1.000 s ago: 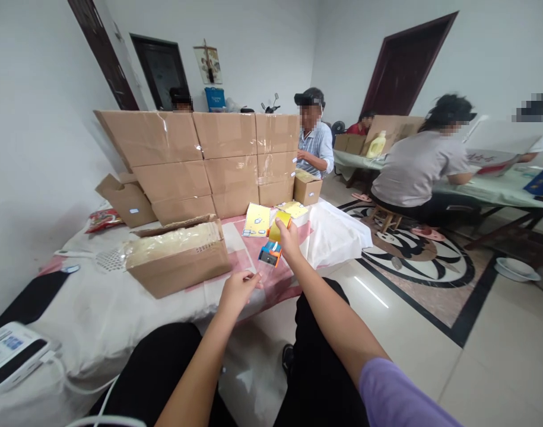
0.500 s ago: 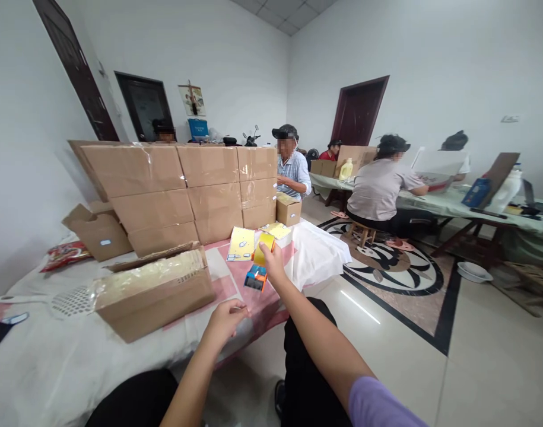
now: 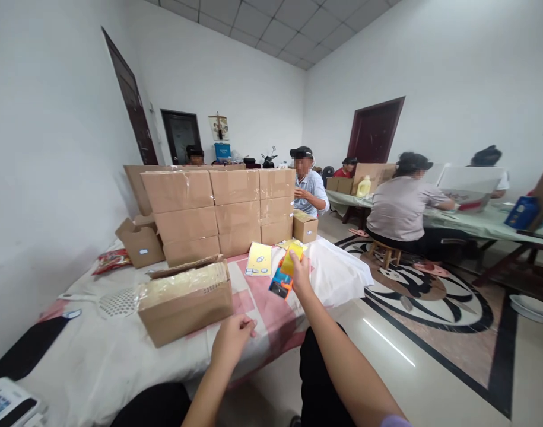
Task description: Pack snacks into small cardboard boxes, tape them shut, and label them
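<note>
raised slightly: right hand (image 3: 300,274) gripping orange-blue plastic tape dispenser (image 3: 282,282), yellow roll uppermost, long axis tilted down-left | left hand (image 3: 231,339) pinched shut, contents unclear

— What colours sit around the right hand (image 3: 301,277)?

— A yellow roll (image 3: 292,259) on an orange-and-blue tape dispenser (image 3: 280,283). Behind it, a yellow card (image 3: 259,259) with small blue-and-white pictures.

— And the surface?

— A white sheet (image 3: 97,356) with a pink-and-white cloth (image 3: 264,305) over it — plain brown cartons (image 3: 218,207) stacked behind, one red snack packet (image 3: 111,260) at the side.

— The floor?

— Pale tile (image 3: 453,379), with a black-and-white swirl medallion (image 3: 435,293) ringed in reddish-brown and black.
</note>
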`<state>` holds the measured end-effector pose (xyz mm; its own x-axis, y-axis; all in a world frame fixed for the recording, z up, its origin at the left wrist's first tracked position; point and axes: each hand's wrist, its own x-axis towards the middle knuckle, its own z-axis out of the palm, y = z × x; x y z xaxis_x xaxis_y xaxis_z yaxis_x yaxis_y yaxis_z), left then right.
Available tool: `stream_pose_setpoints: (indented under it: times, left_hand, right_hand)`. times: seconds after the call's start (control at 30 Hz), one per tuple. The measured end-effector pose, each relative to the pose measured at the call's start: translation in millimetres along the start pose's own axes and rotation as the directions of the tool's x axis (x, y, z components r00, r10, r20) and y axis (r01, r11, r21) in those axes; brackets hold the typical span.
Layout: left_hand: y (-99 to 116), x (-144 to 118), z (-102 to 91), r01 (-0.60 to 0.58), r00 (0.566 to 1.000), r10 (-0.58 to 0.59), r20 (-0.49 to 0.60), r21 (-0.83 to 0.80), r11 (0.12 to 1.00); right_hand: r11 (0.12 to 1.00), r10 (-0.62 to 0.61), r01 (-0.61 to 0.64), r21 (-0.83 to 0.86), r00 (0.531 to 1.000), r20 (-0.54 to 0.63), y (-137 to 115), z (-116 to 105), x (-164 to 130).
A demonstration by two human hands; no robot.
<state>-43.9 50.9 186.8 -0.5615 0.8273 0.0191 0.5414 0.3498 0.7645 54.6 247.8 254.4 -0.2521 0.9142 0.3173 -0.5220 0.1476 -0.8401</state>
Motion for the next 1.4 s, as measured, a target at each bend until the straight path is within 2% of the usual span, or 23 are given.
stream_pose_setpoints:
  times: [0.17,0.23,0.3,0.43,0.5,0.6,0.77,0.93,1.03,1.2,1.4]
  left_hand:
    - [5.5,-2.7,-21.0,-0.055,0.979,0.064,-0.194,0.052,0.997]
    - [7.9,-2.7,-20.8,-0.09,0.965,0.086,-0.247,-0.006,0.996]
    - [9.9,0.0,-14.5,-0.149,0.955,0.105,-0.279,-0.141,0.979]
    - [9.2,11.1,7.7,-0.225,0.963,0.12,-0.242,-0.473,0.852]
    - [7.3,16.0,16.5,-0.217,0.97,0.116,-0.214,-0.544,0.811]
    - [7.8,18.5,20.9,-0.213,0.968,0.096,-0.231,-0.56,0.8]
    - [21.2,13.1,12.0,-0.256,0.952,0.099,-0.289,-0.577,0.776]
    - [38.8,0.6,1.0,-0.26,0.945,0.047,-0.324,-0.653,0.711]
    - [49.3,-10.2,-6.2,-0.267,0.943,0.034,-0.33,-0.696,0.667]
    - [61.5,-24.3,-15.0,-0.291,0.949,0.089,-0.303,-0.733,0.614]
    - [60.7,-29.3,-21.1,-0.258,0.963,0.099,-0.252,-0.743,0.618]
  right_hand:
    - [0.998,0.055,-0.056,0.035,0.998,0.023,-7.1,4.4,-7.6]
    - [0.997,0.069,-0.071,0.03,0.995,0.074,-7.0,10.1,-15.6]
    - [0.996,0.074,-0.08,0.037,0.988,0.139,-5.8,15.6,-23.6]
    - [0.994,0.076,-0.093,0.058,0.965,0.252,-2.6,24.0,-36.3]
    - [0.993,0.078,-0.1,0.057,0.952,0.297,-1.5,27.0,-40.3]
    - [0.99,0.101,-0.129,0.062,0.937,0.334,-0.1,30.1,-42.0]
    - [0.977,0.137,-0.187,0.105,0.922,0.362,1.7,29.3,-35.6]
    - [0.996,0.088,-0.085,-0.028,0.884,0.459,-2.9,26.5,-39.9]
    - [0.995,0.078,-0.038,-0.094,0.879,0.47,-5.6,29.2,-48.0]
    - [0.994,0.1,-0.107,-0.008,0.899,0.425,-8.7,39.2,-54.3]
    - [0.987,0.146,-0.162,0.002,0.896,0.419,-10.1,46.3,-52.0]
